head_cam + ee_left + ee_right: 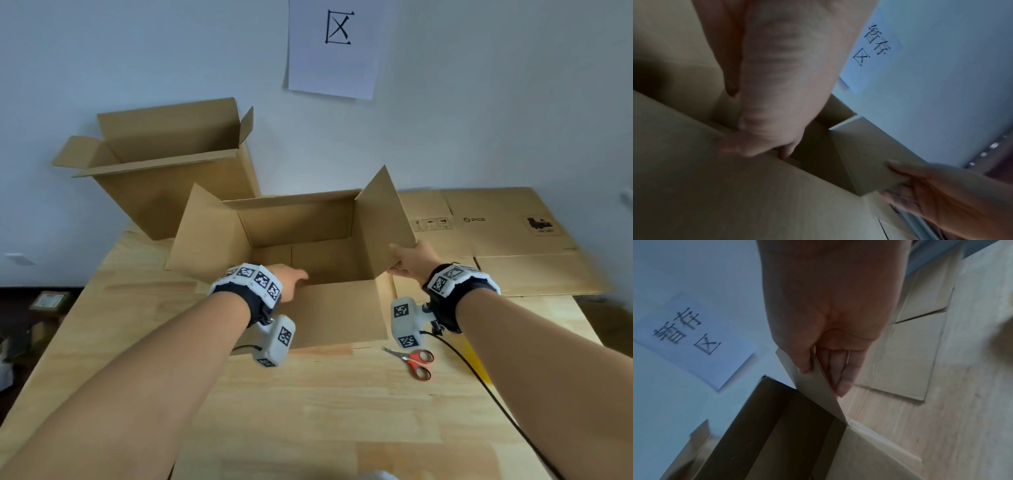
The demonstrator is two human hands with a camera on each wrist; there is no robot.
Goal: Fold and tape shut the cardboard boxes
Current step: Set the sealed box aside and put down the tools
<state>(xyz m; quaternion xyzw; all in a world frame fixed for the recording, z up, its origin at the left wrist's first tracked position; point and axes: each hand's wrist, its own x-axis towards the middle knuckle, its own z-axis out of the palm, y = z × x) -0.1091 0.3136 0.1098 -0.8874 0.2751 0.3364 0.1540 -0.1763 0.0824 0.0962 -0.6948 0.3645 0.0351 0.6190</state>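
An open brown cardboard box stands on the wooden table in front of me, its flaps up. My left hand grips the top edge of the near wall, thumb outside and fingers inside. My right hand pinches the lower corner of the raised right flap, thumb on the inner face and fingers behind it. The left flap leans outward. A second, taller open box stands behind at the left against the wall. No tape is visible.
Flattened cardboard with printed marks lies on the table at the right. Red-handled scissors lie near the box's front right corner. A black cable runs across the table. A paper sign hangs on the wall.
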